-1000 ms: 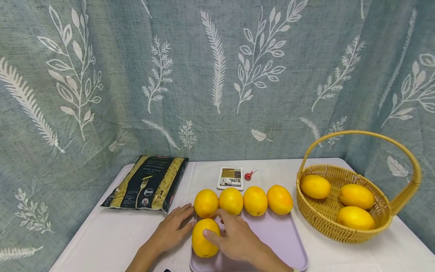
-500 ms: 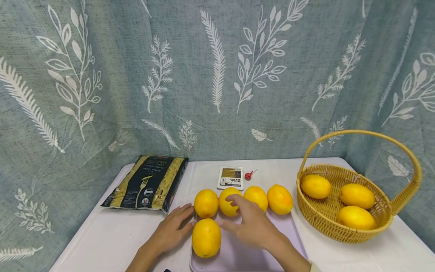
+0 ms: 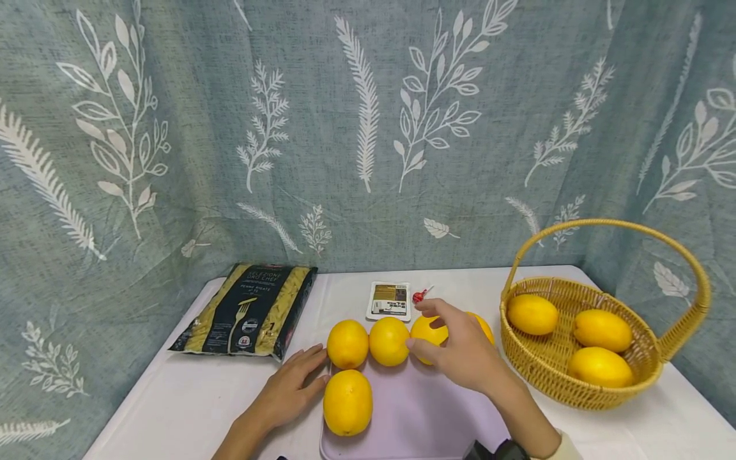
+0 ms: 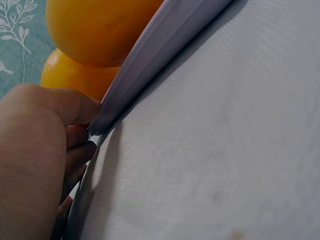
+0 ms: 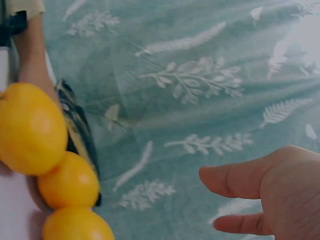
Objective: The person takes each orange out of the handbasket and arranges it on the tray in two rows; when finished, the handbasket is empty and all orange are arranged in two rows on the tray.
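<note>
My left hand (image 3: 296, 386) lies at the left edge of the lilac tray (image 3: 425, 415), fingers extended; in the left wrist view its thumb touches the tray's rim (image 4: 127, 75). My right hand (image 3: 460, 348) hovers over the tray's far right with nothing in it; thumb and fingers stand apart in the right wrist view. A row of yellow-orange fruits runs along the tray's far side: the leftmost fruit (image 3: 347, 344), a second fruit (image 3: 389, 342), and two at right partly hidden by the right hand. Another oval fruit (image 3: 347, 402) sits in front of the leftmost one.
A wicker basket (image 3: 552, 377) with a tall handle and 3 yellow-orange fruits stands at right. A bag of penne (image 3: 247, 310) lies at back left. Behind the tray are a small flat packet (image 3: 389, 301) and a red lollipop (image 3: 420, 296). A patterned curtain (image 3: 368, 223) hangs behind the table.
My right hand has left the oval fruit at the front left and moved right across the tray toward the row's right end. The left hand and the fruits have stayed put.
</note>
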{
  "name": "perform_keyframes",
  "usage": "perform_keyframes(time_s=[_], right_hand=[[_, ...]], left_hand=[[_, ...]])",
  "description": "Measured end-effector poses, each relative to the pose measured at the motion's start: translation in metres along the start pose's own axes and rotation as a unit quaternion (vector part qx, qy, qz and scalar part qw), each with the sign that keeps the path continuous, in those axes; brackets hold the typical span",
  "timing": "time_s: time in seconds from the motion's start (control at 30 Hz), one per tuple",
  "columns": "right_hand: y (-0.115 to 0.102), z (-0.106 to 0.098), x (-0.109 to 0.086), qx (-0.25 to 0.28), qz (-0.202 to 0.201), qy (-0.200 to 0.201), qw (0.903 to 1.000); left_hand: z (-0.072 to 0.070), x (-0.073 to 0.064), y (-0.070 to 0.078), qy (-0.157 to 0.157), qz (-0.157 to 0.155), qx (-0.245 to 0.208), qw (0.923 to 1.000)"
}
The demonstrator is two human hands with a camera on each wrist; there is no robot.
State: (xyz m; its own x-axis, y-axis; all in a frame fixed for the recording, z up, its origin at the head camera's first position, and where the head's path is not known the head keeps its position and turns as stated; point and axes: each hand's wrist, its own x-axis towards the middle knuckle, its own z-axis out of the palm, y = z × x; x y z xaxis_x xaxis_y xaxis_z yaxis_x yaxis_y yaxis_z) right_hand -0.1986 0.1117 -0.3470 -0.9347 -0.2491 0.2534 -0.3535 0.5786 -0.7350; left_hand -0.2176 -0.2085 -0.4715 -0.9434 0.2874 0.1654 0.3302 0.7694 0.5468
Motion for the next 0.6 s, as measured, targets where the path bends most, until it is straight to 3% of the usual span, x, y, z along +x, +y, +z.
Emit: perform_keyframes(time_s=[0.2, 0.6], right_hand=[[0.012, -0.022, 0.003, -0.005, -0.022, 0.022, 0.9995], [0.04, -0.077, 0.0, -0.015, 0.018, 0.097, 0.995]], left_hand=[[0.001, -0.001, 0.0, -0.002, -0.005, -0.004, 1.0], [0.001, 0.0, 0.0, -0.002, -0.01, -0.003, 0.9999]])
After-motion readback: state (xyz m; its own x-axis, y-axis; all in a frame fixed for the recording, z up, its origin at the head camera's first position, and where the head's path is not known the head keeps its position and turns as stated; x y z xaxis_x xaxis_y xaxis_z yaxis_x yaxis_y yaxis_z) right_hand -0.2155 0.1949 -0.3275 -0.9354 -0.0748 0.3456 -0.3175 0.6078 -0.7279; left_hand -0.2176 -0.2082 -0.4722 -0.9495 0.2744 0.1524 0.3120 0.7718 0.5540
